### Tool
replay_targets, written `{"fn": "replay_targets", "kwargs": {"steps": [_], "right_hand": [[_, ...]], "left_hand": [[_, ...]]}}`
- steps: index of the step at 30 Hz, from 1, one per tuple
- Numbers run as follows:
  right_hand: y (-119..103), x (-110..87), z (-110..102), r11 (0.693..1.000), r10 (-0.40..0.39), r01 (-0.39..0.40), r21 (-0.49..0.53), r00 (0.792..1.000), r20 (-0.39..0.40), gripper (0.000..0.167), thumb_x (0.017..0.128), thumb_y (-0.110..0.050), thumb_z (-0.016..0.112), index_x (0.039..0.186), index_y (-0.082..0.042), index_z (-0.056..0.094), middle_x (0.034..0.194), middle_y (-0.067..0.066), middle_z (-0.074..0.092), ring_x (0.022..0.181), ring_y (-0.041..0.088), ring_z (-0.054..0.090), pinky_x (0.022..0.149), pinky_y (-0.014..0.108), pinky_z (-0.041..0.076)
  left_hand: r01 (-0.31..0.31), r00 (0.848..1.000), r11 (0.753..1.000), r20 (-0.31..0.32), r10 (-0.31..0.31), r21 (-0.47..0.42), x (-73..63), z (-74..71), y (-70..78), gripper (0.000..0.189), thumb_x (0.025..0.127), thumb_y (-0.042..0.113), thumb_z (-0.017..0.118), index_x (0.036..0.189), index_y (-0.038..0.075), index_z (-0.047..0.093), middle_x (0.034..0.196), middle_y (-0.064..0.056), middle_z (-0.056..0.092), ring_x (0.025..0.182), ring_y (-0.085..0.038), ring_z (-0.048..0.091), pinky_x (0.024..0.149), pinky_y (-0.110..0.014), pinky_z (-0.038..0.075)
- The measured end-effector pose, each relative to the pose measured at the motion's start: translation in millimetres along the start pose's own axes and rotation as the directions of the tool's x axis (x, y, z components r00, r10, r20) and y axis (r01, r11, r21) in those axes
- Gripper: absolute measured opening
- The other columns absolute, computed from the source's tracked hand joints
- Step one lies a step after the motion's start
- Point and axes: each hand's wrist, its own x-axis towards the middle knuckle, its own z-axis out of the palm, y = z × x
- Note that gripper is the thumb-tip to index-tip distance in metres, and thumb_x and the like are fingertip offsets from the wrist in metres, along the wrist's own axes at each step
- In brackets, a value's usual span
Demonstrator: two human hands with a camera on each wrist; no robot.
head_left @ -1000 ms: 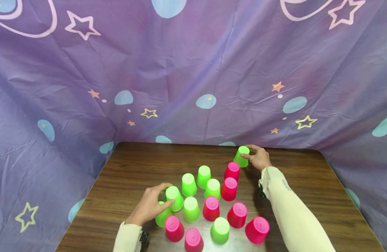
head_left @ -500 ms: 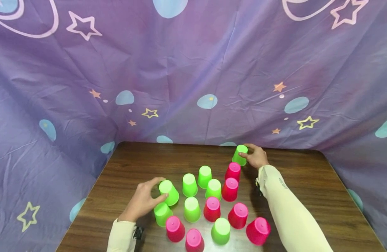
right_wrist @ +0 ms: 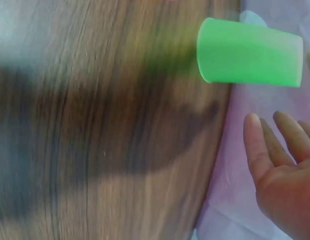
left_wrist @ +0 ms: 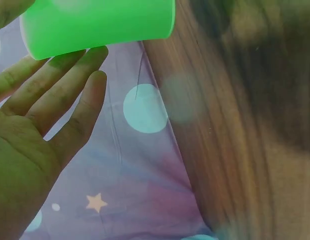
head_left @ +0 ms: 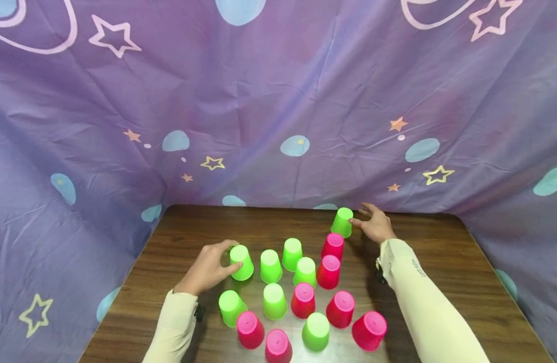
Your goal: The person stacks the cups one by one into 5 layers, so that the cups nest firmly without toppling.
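On the brown surface (head_left: 459,282), nearest the person, stands the front pink cup (head_left: 278,348), mouth down and cut off by the bottom of the head view; the front green cup (head_left: 315,331), left pink cup (head_left: 250,330) and right pink cup (head_left: 369,330) stand a little behind it, also mouth down. Next come the left green cup (head_left: 232,307) and the middle green cup (head_left: 275,301). Beyond the left green cup, the left hand (head_left: 207,267) grasps the held cup (head_left: 242,264), thumb on its near side and fingers at its far side. A second ago this cup stood right up against the left green cup; it has since gone back and leftward, so a clear gap parts the two, and its neighbour (head_left: 270,266) is just to its right. Whether its rim rests on the surface, I cannot tell. Farthest off, behind the back pink cup (head_left: 333,246) and near the surface's back edge, stands the far cup (head_left: 342,223), shifted slightly left. The right hand (head_left: 375,225), which pinched it half a second ago, has released it: the fingers are clear, the thumb tip close by, contact uncertain. This suggests the far cup is placed, while the held cup is still being positioned. Purple cloth (head_left: 260,91) hangs behind.
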Motion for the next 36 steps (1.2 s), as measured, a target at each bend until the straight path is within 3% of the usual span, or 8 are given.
{"fn": "replay_targets", "kwargs": {"steps": [7,11,15,21,26,29,36], "right_hand": [[3,-27.2,-22,1.000,-0.004,0.005,0.019,1.000,-0.015,0.064,0.096,-0.026,0.064,0.148,0.003,0.040,0.142,0.025,0.056,0.137,0.045,0.049,0.115,0.053,0.039],[5,-48.2,-32,0.998,-0.040,0.038,0.043,0.999,0.036,0.059,0.099,-0.025,0.061,0.146,0.006,0.042,0.141,0.031,0.055,0.128,0.046,0.057,0.092,0.039,0.057],[2,-70.7,-38,0.995,-0.087,0.081,0.064,0.991,0.098,0.056,0.100,-0.024,0.060,0.143,0.008,0.043,0.137,0.035,0.055,0.118,0.044,0.062,0.072,0.023,0.057],[2,-99.0,-34,0.980,-0.194,0.199,-0.015,0.968,0.159,0.046,0.097,-0.020,0.064,0.133,0.007,0.054,0.120,0.028,0.068,0.107,0.037,0.069,0.078,0.030,0.058],[1,-121.8,-23,0.950,-0.282,0.302,-0.081,0.939,0.194,0.037,0.094,-0.022,0.067,0.123,0.001,0.063,0.109,0.015,0.075,0.100,0.027,0.072,0.084,0.032,0.057],[0,-137.6,-19,0.949,-0.290,0.308,-0.067,0.936,0.199,0.034,0.094,-0.023,0.068,0.121,-0.002,0.065,0.109,0.012,0.075,0.099,0.025,0.072,0.085,0.033,0.057],[4,-172.5,-17,0.950,-0.286,0.303,-0.079,0.942,0.174,0.029,0.095,-0.024,0.068,0.119,-0.008,0.068,0.113,0.009,0.075,0.102,0.027,0.073,0.086,0.040,0.059]], "left_hand": [[-0.044,0.999,0.999,0.018,0.044,0.007,30.6,1.9,-7.1,0.042,0.083,0.022,0.081,0.118,0.003,0.067,0.106,-0.012,0.076,0.093,-0.025,0.073,0.083,-0.041,0.060],[-0.039,0.998,0.999,0.053,0.041,-0.032,51.0,7.0,-6.4,0.042,0.085,0.022,0.079,0.120,0.003,0.066,0.103,-0.012,0.076,0.090,-0.024,0.073,0.081,-0.042,0.060],[-0.025,0.996,0.996,0.087,0.033,-0.087,71.8,13.5,-5.3,0.043,0.086,0.021,0.078,0.122,0.002,0.065,0.104,-0.015,0.076,0.092,-0.027,0.073,0.083,-0.044,0.060],[0.023,0.986,0.985,0.167,0.006,-0.170,95.6,25.1,-8.2,0.040,0.087,0.021,0.078,0.121,0.003,0.065,0.111,-0.016,0.074,0.100,-0.030,0.073,0.089,-0.043,0.060],[-0.002,0.983,0.992,0.184,0.025,-0.128,111.6,32.7,-5.5,0.039,0.084,0.018,0.081,0.115,0.002,0.066,0.105,-0.013,0.075,0.098,-0.028,0.073,0.084,-0.038,0.061],[-0.026,0.979,0.995,0.200,0.044,-0.092,121.8,38.3,1.0,0.040,0.084,0.020,0.081,0.116,0.003,0.066,0.106,-0.012,0.075,0.099,-0.028,0.072,0.086,-0.038,0.060],[0.002,0.959,0.998,0.284,0.017,-0.066,146.7,53.7,18.2,0.046,0.086,0.025,0.080,0.123,0.005,0.064,0.117,-0.013,0.074,0.115,-0.032,0.063,0.106,-0.045,0.047]]}}
